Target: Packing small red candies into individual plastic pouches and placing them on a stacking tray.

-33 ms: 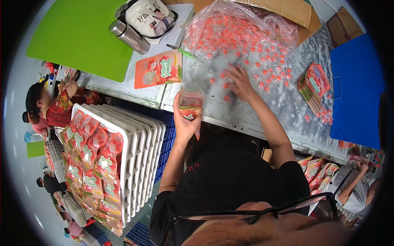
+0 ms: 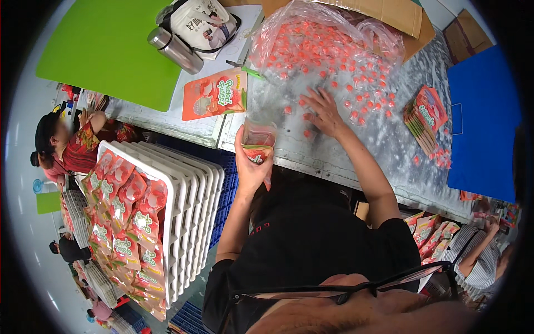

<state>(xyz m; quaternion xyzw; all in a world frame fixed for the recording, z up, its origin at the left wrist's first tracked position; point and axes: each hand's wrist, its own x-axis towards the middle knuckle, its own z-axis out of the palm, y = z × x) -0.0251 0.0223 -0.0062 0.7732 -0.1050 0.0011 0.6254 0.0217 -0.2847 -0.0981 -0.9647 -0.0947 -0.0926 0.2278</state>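
Note:
My left hand [image 2: 252, 171] is closed around a red pouch [image 2: 259, 152] at the table's front edge, its mouth spread and facing up. Whether anything lies inside the pouch is hard to make out. Fingers apart, my right hand [image 2: 324, 114] reaches over the metal tabletop beside a few loose wrapped red candies [image 2: 307, 133]. Some candies lie right by its fingertips, and nothing shows in its grasp. Farther back, a large heap of these candies [image 2: 311, 44] spills from a clear plastic bag [image 2: 276, 28]. A flat red pouch [image 2: 214, 96] rests on the table beyond my left hand.
Green-handled scissors [image 2: 251, 72], a steel flask [image 2: 177, 51] and a white bag [image 2: 196, 25] lie at the back left. A stack of pouches [image 2: 421, 123] stands right, before a blue panel [image 2: 484, 119]. Stacked white trays [image 2: 186, 222] bear filled pouches [image 2: 125, 214] at left. Other people work nearby.

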